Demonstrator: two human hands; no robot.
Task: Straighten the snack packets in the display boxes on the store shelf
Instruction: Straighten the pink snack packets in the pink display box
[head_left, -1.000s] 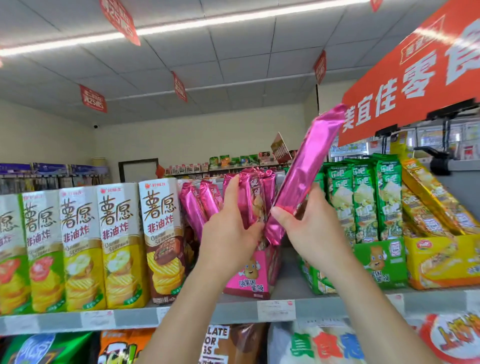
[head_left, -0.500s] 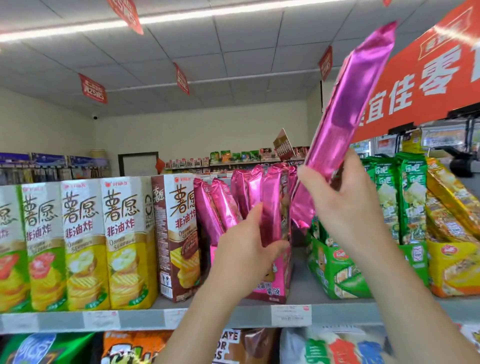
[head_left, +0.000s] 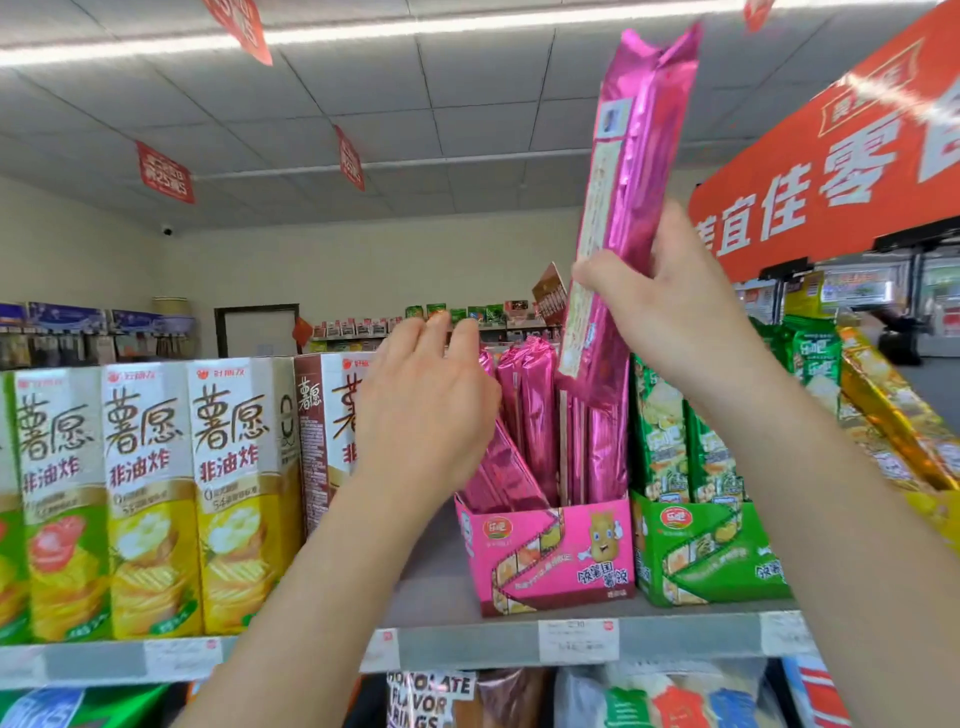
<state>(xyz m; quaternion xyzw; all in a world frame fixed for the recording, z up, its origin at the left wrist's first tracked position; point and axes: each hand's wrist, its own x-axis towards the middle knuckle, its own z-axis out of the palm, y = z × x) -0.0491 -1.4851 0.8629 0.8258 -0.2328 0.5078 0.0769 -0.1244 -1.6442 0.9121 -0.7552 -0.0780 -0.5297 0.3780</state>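
Fingers (head_left: 597, 275) of right hand (head_left: 675, 317) grip one pink packet (head_left: 636, 156); left hand (head_left: 426, 410) loose-fingered near one box (head_left: 550, 551).

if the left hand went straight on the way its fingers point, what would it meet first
Probably the tops of the shiny pink foil packets standing in the pink cardboard display box: the left hand aims up and right at them, though depth is unclear.

One wide-angle view is provided, worn at head height. The store shelf (head_left: 467, 647) is faced squarely from near, its front edge seen low; the ceiling (head_left: 467, 104) is taken in above.
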